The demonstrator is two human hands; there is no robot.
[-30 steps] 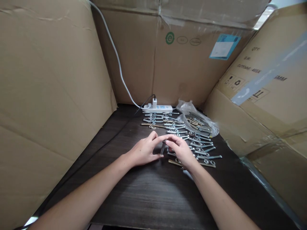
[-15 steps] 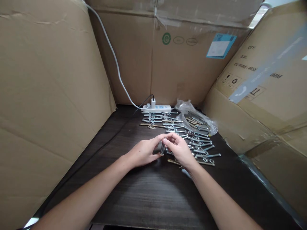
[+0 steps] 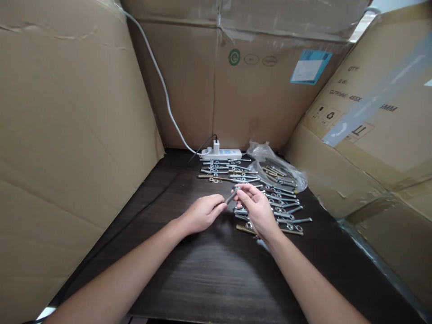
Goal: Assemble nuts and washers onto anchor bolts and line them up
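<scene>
A grey metal bolt (image 3: 231, 197) spans the gap between my two hands, tilted up to the right. My left hand (image 3: 204, 213) is closed round its lower left end. The thumb and fingers of my right hand (image 3: 256, 209) pinch the upper right end, where a small shiny piece shows, perhaps a nut or washer. Behind and beneath my right hand lie rows of silver bolts (image 3: 285, 215) with loose washers (image 3: 297, 228) and nuts among them. A brass-coloured bolt (image 3: 245, 229) lies just below that hand, partly hidden by it.
A clear plastic bag (image 3: 297, 175) holding more bolts lies at the back right. Behind the rows stands a white power strip (image 3: 221, 154) with a plugged-in charger. A black cable (image 3: 148, 203) crosses the dark table's left side. Cardboard walls (image 3: 189, 90) enclose the table on three sides.
The bolt has turned from nearly upright to a slant. My left fingers have closed round its lower end, and my right fingers are now at its upper right end.
</scene>
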